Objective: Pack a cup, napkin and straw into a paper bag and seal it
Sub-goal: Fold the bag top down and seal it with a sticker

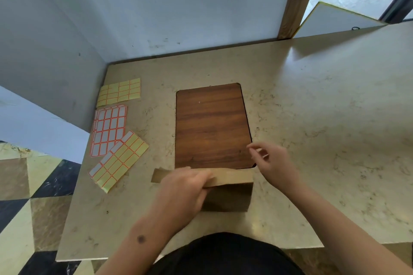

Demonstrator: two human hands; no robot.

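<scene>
A brown paper bag (228,200) stands near the table's front edge, its top folded over into a flat strip (234,177). My left hand (185,187) grips that folded top from the left, fingers curled over the fold. My right hand (276,163) hovers just off the bag's upper right corner, finger and thumb pinching what looks like a small pale sticker label (263,154). No cup, napkin or straw is visible outside the bag.
A dark wooden board (212,125) lies inset in the marble table (324,129) right behind the bag. Three sheets of sticker labels lie at the left: yellow (119,91), white (109,129), and yellow (119,161). Walls close off the back and left.
</scene>
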